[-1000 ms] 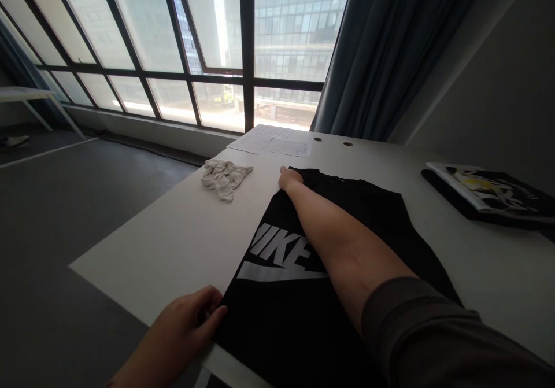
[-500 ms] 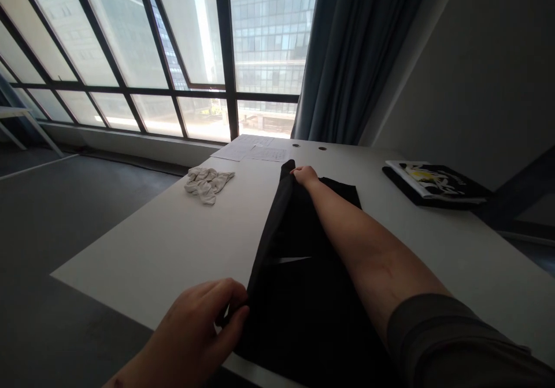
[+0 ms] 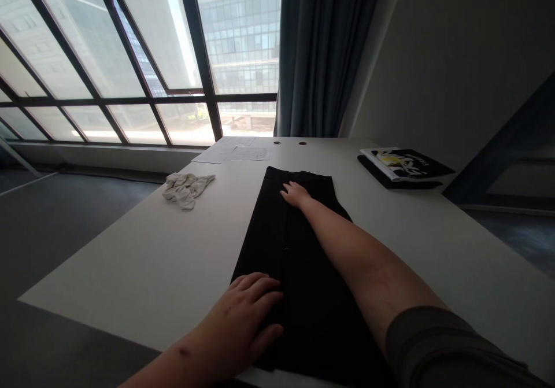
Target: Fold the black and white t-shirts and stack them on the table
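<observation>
A black garment, which looks like trousers, lies lengthwise on the white table, its left part folded over toward the middle. Near the garment's far end, my right hand rests flat on the cloth with fingers spread. My left hand lies over the near left edge, its fingers stretched out on the black fabric. Neither hand grips anything. The nearest end of the garment is partly cut off by the bottom of the view and by my right forearm.
A crumpled light-grey cloth sits left of the garment. Printed papers lie at the table's far side, beside two round cable holes. Folded black and white clothes are stacked at the right. Behind stand a curtain and windows.
Both hands have let go of the garment's left edge, which has come over to the right and now lies flat. My fingers have opened onto the cloth. The view has turned slightly right.
</observation>
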A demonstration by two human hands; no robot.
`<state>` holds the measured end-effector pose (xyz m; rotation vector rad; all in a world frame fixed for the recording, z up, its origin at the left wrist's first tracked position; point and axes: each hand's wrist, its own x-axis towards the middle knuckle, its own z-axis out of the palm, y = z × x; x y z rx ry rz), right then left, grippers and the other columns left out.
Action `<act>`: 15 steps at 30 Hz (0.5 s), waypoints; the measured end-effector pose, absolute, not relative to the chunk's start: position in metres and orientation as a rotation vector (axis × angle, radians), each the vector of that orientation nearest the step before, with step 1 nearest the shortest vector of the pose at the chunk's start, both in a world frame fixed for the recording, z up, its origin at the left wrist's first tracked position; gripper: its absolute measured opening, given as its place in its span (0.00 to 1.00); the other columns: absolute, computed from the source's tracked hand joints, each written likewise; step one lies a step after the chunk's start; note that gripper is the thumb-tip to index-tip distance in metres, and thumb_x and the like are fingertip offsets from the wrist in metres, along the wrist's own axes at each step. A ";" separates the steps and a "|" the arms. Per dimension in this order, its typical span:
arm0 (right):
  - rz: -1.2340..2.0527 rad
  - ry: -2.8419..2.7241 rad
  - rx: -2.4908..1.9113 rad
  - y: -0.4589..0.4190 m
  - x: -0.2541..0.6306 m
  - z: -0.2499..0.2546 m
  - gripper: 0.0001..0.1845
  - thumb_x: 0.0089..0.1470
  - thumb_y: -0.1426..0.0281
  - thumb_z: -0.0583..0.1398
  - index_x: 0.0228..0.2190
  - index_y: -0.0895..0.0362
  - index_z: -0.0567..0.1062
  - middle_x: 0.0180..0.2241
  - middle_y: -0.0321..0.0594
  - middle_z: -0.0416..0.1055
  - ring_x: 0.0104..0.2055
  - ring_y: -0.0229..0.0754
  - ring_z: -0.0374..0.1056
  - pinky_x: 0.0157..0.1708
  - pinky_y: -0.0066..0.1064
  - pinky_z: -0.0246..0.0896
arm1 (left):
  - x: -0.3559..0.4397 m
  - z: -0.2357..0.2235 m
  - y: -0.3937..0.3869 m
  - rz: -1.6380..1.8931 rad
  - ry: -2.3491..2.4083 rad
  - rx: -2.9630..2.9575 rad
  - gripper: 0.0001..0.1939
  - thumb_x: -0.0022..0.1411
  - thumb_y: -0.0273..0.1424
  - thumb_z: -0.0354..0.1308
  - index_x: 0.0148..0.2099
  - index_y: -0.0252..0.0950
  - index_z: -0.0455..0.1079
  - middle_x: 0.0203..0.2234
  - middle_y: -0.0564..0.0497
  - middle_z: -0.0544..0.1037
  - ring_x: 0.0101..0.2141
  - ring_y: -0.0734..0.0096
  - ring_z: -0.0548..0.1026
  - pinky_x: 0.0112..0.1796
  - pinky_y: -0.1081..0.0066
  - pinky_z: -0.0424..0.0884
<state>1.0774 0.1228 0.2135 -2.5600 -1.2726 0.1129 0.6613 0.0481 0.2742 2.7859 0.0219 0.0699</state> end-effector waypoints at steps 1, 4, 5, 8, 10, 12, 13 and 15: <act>0.133 -1.291 -2.570 0.123 1.076 0.211 0.34 0.73 0.56 0.52 0.71 0.60 0.63 0.75 0.54 0.50 0.76 0.54 0.47 0.73 0.42 0.40 | 0.662 0.264 0.050 0.060 0.007 2.817 0.26 0.71 0.37 0.61 0.68 0.40 0.68 0.67 0.42 0.70 0.67 0.45 0.66 0.65 0.45 0.67; 0.156 -1.315 -2.593 0.124 1.075 0.207 0.36 0.74 0.55 0.48 0.74 0.61 0.56 0.76 0.54 0.45 0.77 0.56 0.42 0.73 0.44 0.37 | 0.661 0.238 0.054 0.080 -0.005 2.870 0.36 0.71 0.37 0.61 0.76 0.45 0.56 0.74 0.44 0.57 0.73 0.44 0.55 0.68 0.40 0.60; 0.157 -1.320 -2.598 0.124 1.075 0.207 0.37 0.74 0.54 0.47 0.74 0.60 0.56 0.76 0.54 0.44 0.78 0.56 0.42 0.73 0.44 0.36 | 0.661 0.232 0.055 0.096 -0.010 2.874 0.37 0.72 0.37 0.61 0.77 0.47 0.54 0.75 0.45 0.54 0.73 0.45 0.53 0.69 0.39 0.59; 0.152 -1.324 -2.616 0.123 1.075 0.208 0.37 0.74 0.53 0.46 0.74 0.59 0.55 0.77 0.53 0.43 0.78 0.55 0.41 0.73 0.43 0.36 | 0.659 0.226 0.056 0.100 -0.022 2.874 0.36 0.72 0.39 0.60 0.77 0.51 0.54 0.76 0.47 0.52 0.74 0.45 0.52 0.69 0.39 0.58; 0.147 -1.314 -2.635 0.123 1.073 0.210 0.37 0.74 0.53 0.46 0.75 0.58 0.55 0.77 0.52 0.43 0.77 0.55 0.42 0.73 0.44 0.37 | 0.659 0.228 0.055 0.083 -0.019 2.869 0.36 0.72 0.40 0.60 0.77 0.52 0.54 0.76 0.47 0.52 0.74 0.45 0.52 0.69 0.39 0.59; 0.141 -1.293 -2.659 0.123 1.070 0.213 0.37 0.73 0.53 0.47 0.74 0.56 0.56 0.76 0.53 0.45 0.77 0.58 0.44 0.72 0.48 0.39 | 0.658 0.230 0.055 0.085 -0.011 2.860 0.37 0.72 0.40 0.61 0.77 0.52 0.53 0.76 0.47 0.52 0.73 0.45 0.52 0.68 0.38 0.59; 0.141 -1.284 -2.671 0.124 1.069 0.216 0.37 0.73 0.52 0.47 0.74 0.55 0.57 0.76 0.53 0.45 0.76 0.60 0.45 0.72 0.51 0.41 | 0.658 0.230 0.055 0.093 -0.007 2.856 0.38 0.72 0.39 0.61 0.78 0.52 0.51 0.76 0.47 0.52 0.74 0.45 0.52 0.68 0.38 0.59; 0.125 -1.271 -2.688 0.129 1.068 0.224 0.36 0.72 0.53 0.50 0.74 0.55 0.58 0.77 0.54 0.43 0.76 0.64 0.44 0.70 0.55 0.44 | 0.657 0.231 0.055 0.112 0.003 2.863 0.39 0.73 0.39 0.60 0.79 0.51 0.48 0.76 0.47 0.52 0.74 0.45 0.52 0.68 0.38 0.59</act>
